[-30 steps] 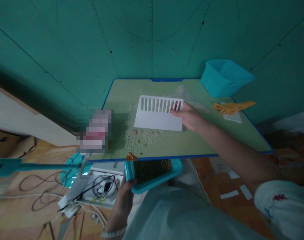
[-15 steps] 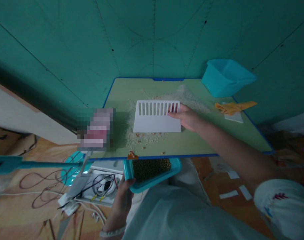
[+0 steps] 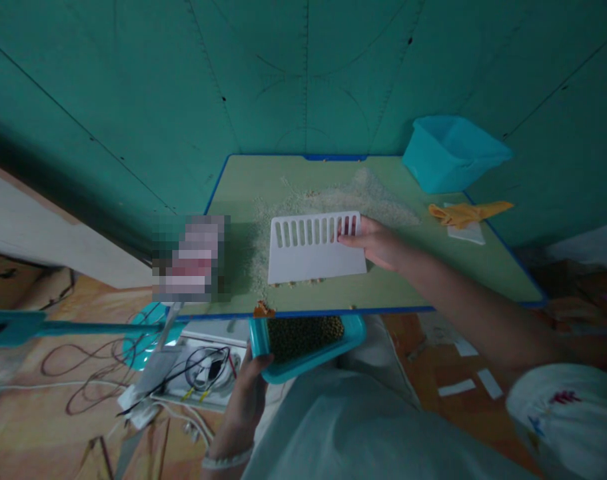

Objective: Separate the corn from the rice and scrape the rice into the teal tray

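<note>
My right hand (image 3: 370,241) is closed on the right end of a flat white scraper (image 3: 316,262) with a row of slots along its far side. Its near edge meets the table, with a few tan beans (image 3: 310,281) along it. My left hand (image 3: 250,387) grips the left end of a turquoise tray (image 3: 350,347), held just below the table's front edge. Dark greenish, bean-like grains (image 3: 303,337) fill the tray. Small pale grains (image 3: 363,193) lie in a heap behind the scraper and are strewn to its left.
A turquoise bin (image 3: 453,157) stands at the table's back right corner, near an orange cloth (image 3: 463,215). A small orange-brown scrap (image 3: 264,309) lies at the front edge of the table (image 3: 403,287). Cables (image 3: 210,373) fill a white box on the floor, lower left.
My right hand has drawn the scraper toward the table's front edge, tilting it slightly. Pale grains and beans in front were swept nearer. The tray shifted slightly right.
</note>
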The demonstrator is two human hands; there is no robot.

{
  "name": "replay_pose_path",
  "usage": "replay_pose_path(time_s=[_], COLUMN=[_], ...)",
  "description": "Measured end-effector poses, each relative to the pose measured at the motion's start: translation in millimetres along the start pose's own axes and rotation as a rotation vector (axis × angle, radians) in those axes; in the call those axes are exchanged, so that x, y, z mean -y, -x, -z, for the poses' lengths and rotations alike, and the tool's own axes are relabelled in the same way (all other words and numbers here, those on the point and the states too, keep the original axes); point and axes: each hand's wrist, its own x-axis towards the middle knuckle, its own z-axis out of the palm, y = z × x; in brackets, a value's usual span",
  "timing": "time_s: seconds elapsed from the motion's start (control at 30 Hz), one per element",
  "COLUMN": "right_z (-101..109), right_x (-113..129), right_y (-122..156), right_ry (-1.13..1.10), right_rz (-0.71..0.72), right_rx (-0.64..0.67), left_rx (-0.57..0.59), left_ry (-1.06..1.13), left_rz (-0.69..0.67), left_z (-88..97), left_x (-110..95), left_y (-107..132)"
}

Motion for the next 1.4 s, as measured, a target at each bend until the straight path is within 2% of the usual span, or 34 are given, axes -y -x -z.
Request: replay_pose_path(time_s=[0.2, 0.33, 0.47, 0.57, 0.73, 0.83, 0.93, 1.07, 1.2, 1.3, 1.4], right_z=[6.3, 22.7, 48.4, 68.9, 88.5, 89.0, 82.9, 63.0, 43.9, 45.1, 58.2], right_x=[-1.9, 2.4, 2.7, -3.5, -17.3, -22.7, -25.5, -22.9, -17.5, -17.2, -19.4], right_y=[11.0, 24.8, 54.9, 84.6, 121.6, 125.6, 117.7, 105.4, 105.3, 108.2, 106.4], right_ry=[-0.005, 0.016, 0.029, 0.030, 0.069, 0.103, 0.102, 0.032, 0.004, 0.019, 0.030], right_rz=[-0.003, 0.021, 0.023, 0.007, -0.044, -0.040, -0.021, -0.063, -0.108, -0.123, -0.051], right_rx=[-0.017, -0.137, -0.304, -0.414, -0.466, -0.449, -0.416, -0.397, -0.373, -0.333, -0.353], left_rx=[0.092, 0.093, 0.136, 0.120, 0.114, 0.107, 0.109, 0.149, 0.160, 0.164, 0.165], left_ry=[0.002, 0.001, -0.014, -0.023, -0.033, -0.044, -0.046, -0.017, -0.006, -0.008, -0.006], left_rz=[-0.059, -0.031, 0.029, 0.055, 0.067, 0.065, 0.065, 0.073, 0.057, 0.062, 0.063], left_z=[-11.4, -23.1, -25.1, -22.6, -29.3, -34.0, -31.8, -24.8, -24.2, -26.8, -28.7], left_x=[-0.1, -0.8, 6.0, 13.7, 18.2, 17.9, 18.5, 18.6, 16.4, 14.7, 13.4], left_y=[4.2, 6.3, 1.5, -3.6, -5.7, -5.2, -6.4, -7.1, -4.1, -2.1, -2.1])
